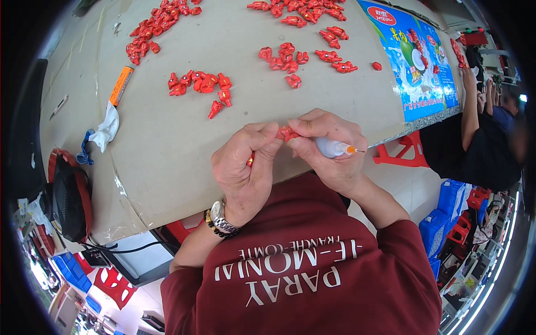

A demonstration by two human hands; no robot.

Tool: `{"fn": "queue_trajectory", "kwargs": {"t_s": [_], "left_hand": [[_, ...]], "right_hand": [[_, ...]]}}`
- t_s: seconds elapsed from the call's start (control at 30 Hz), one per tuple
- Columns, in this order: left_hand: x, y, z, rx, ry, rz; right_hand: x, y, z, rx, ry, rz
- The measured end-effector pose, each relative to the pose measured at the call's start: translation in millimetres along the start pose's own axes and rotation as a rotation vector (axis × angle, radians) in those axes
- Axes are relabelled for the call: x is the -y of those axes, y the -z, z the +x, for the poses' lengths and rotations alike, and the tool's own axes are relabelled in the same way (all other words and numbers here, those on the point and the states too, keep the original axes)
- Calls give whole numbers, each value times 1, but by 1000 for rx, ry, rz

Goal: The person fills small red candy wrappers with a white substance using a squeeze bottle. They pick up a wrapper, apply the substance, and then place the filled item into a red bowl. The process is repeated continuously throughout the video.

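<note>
As left grip point(241, 159) and right grip point(335, 129) pinch red piece point(286, 133), whitish bottle point(330, 147) in right, contents unclear

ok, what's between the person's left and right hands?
A small red piece, pinched at the fingertips of both the left hand and right hand. It shows in the head view.

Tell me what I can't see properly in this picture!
Head view: part of the red piece, hidden by the left hand and right hand.
Head view: part of the white bottle, covered by the right hand.
Head view: the upper-left red pile, cut off by the top edge.
</note>
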State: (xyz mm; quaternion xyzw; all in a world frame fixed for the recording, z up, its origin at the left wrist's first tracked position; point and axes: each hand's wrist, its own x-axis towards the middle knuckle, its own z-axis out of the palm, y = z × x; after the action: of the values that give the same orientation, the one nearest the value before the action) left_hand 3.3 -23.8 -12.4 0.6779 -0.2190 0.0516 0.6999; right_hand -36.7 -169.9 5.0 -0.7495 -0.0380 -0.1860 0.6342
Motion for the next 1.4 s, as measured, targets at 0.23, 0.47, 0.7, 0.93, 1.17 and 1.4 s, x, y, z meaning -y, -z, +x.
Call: {"fn": "queue_trajectory", "kwargs": {"t_s": [0.23, 0.47, 0.7, 0.93, 1.17, 1.4], "left_hand": [[-6, 4, 4, 26, 87, 5], [-15, 24, 25, 49, 742, -804], [-32, 24, 35, -7, 1053, -1098], [-13, 35, 26, 169, 917, -1249], [-10, 30, 21, 220, 906, -1278], [-7, 26, 16, 272, 905, -1129]], "right_hand": [[13, 8, 8, 17, -160, 14], [2, 40, 57, -318, -280, -239], [-28, 56, 91, -240, 8, -949], [-27, 58, 87, -245, 19, -992], [13, 30, 52, -138, -289, -233], [17, 16, 31, 43, -93, -273]]}}
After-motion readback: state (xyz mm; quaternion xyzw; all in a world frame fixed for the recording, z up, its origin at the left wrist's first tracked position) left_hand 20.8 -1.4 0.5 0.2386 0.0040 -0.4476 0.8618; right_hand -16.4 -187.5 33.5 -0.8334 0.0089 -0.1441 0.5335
